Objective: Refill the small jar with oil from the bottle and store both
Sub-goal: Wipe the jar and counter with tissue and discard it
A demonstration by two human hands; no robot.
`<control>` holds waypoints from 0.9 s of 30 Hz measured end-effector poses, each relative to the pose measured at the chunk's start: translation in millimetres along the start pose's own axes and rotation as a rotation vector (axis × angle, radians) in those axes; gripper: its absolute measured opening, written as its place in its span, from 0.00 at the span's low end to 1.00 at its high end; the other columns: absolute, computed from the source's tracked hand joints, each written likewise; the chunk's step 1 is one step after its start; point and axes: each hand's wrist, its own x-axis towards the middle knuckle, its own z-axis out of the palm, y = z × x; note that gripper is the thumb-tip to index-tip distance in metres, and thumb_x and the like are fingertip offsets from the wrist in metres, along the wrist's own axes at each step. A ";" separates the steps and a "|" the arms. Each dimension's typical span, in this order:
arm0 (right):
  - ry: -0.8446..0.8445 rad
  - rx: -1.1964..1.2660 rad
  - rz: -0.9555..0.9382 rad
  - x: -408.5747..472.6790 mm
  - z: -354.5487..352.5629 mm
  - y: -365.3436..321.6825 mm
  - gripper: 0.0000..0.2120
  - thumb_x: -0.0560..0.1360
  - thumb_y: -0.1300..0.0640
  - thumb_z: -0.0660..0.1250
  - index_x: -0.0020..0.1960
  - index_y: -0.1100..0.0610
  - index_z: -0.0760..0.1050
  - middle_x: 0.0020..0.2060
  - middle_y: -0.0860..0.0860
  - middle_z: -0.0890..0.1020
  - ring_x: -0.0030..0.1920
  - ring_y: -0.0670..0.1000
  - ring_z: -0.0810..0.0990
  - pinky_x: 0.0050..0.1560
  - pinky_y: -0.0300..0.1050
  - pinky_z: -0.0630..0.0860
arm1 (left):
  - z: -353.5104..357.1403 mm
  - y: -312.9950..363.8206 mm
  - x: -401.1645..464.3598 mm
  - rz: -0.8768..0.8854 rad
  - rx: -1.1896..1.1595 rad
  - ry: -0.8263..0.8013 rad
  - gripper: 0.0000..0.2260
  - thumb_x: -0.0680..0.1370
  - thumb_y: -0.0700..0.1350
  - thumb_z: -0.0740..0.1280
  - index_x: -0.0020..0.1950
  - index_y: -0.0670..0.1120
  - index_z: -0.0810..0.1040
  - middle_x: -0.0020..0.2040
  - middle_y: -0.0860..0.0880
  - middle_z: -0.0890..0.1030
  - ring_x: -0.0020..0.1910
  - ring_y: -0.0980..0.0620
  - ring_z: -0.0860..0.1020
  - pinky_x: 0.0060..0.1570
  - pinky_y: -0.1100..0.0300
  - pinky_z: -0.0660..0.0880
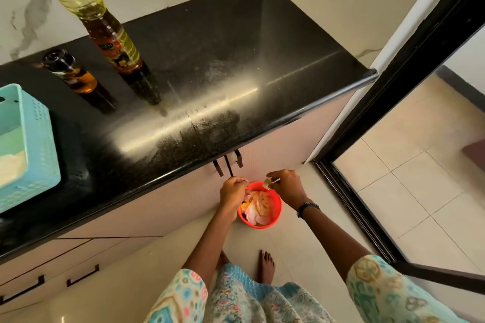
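Reaching down over the red bin (259,207), both hands pinched small scraps, left hand (233,189) and right hand (286,185), apparently binning them, while bottle (105,31) and jar (72,73) stood on the tabletop (236,60).

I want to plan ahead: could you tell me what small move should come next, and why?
Probably let the scrap fall into the red bin: both hands, left hand and right hand, are over it, while the capped oil bottle and small jar wait on the counter.
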 end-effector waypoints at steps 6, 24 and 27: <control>-0.021 0.060 0.105 10.2 2.7 11.9 0.16 0.71 0.67 0.70 0.58 0.59 0.80 0.52 0.56 0.83 0.49 0.53 0.83 0.54 0.41 0.74 | -2.5 -7.7 7.1 -0.021 -0.005 0.014 0.07 0.79 0.40 0.62 0.54 0.41 0.77 0.50 0.43 0.81 0.41 0.53 0.80 0.35 0.64 0.75; 0.115 0.141 -0.109 -16.5 -37.5 -18.7 0.14 0.74 0.63 0.69 0.60 0.60 0.78 0.52 0.56 0.83 0.47 0.52 0.82 0.48 0.37 0.74 | -26.6 19.1 -33.5 0.184 -0.055 0.035 0.06 0.80 0.42 0.61 0.53 0.44 0.76 0.50 0.44 0.82 0.47 0.49 0.80 0.41 0.63 0.75; 0.177 0.171 -0.240 -22.1 -57.1 -47.3 0.14 0.74 0.61 0.70 0.59 0.59 0.78 0.51 0.55 0.83 0.45 0.48 0.82 0.47 0.36 0.75 | -42.0 38.2 -56.0 0.305 -0.080 0.061 0.05 0.80 0.42 0.62 0.51 0.44 0.77 0.50 0.44 0.82 0.47 0.50 0.80 0.44 0.63 0.75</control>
